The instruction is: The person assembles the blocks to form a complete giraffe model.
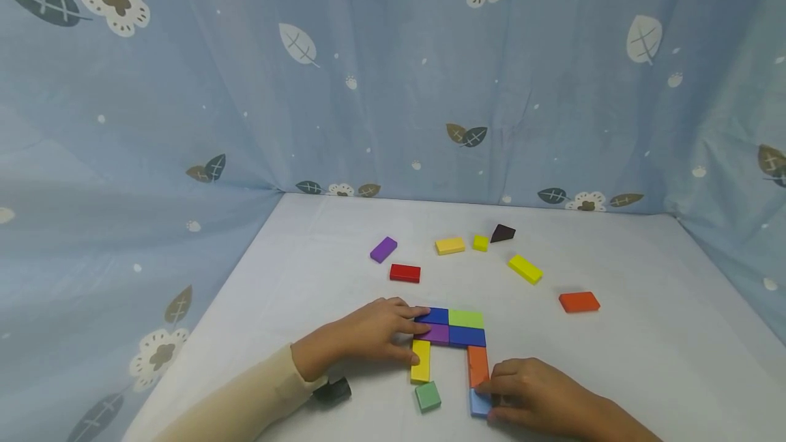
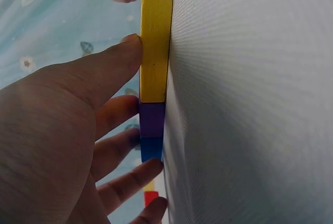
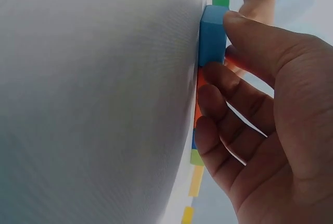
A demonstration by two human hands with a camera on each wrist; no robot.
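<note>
My left hand [image 1: 382, 333] lies over the left side of a block layout, its fingers spread. Its fingertips rest on a dark blue block [image 1: 439, 316] and a purple block [image 1: 439, 335], while the thumb touches a yellow block [image 1: 420, 368]. At the lower right, my right hand [image 1: 540, 394] pinches a light blue block [image 3: 213, 36] between thumb and index finger. That block adjoins the end of an orange block [image 1: 477, 365]. A lime green block [image 1: 467, 319] and another dark blue block [image 1: 468, 337] complete the top rows. Below the yellow one sits a tilted green block [image 1: 428, 397].
Farther back on the white table [image 1: 295, 264] lie a purple block [image 1: 383, 249], a red block [image 1: 405, 273], pale and bright yellow blocks, a dark piece [image 1: 503, 233] and an orange-red block [image 1: 579, 302]. A black object [image 1: 332, 392] shows by the left wrist. A patterned curtain [image 1: 393, 87] encloses the table.
</note>
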